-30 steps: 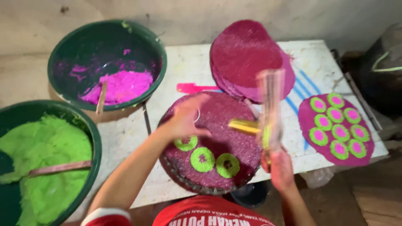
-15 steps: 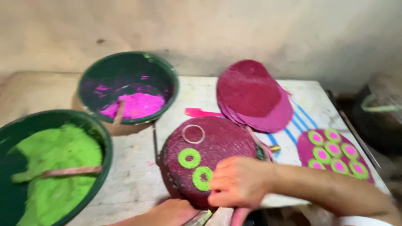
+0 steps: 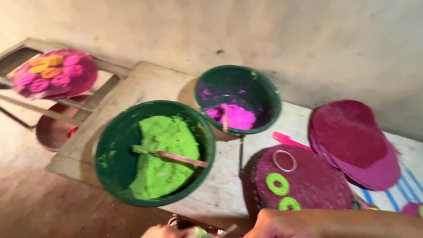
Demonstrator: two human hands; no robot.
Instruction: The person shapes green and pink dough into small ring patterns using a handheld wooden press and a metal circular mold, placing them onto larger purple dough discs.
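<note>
My right hand point(image 3: 269, 224) reaches in from the right along the bottom edge, its fingers curled at the near rim of a round maroon tray point(image 3: 326, 189). On that tray lie two green rings point(image 3: 277, 184) and a thin metal ring cutter point(image 3: 284, 161). Only the top of my left hand point(image 3: 161, 231) shows at the bottom edge, next to a pale blurred object point(image 3: 198, 232) and a stick tip; its grip is hidden. A big green bowl of green paste point(image 3: 158, 154) with a stick point(image 3: 180, 158) in it stands to the left of the tray.
A second green bowl point(image 3: 264, 92) holds pink paste point(image 3: 238, 117). A stack of maroon discs point(image 3: 352, 141) and a pink spatula point(image 3: 286, 140) lie on the white table point(image 3: 220, 189). Far left, a tray of pink and orange pieces point(image 3: 53, 72) rests on a wooden frame.
The view has swung left and back, bringing the far-left tray and floor into sight. My right hand has dropped to the tray's near rim; a third green ring is no longer seen.
</note>
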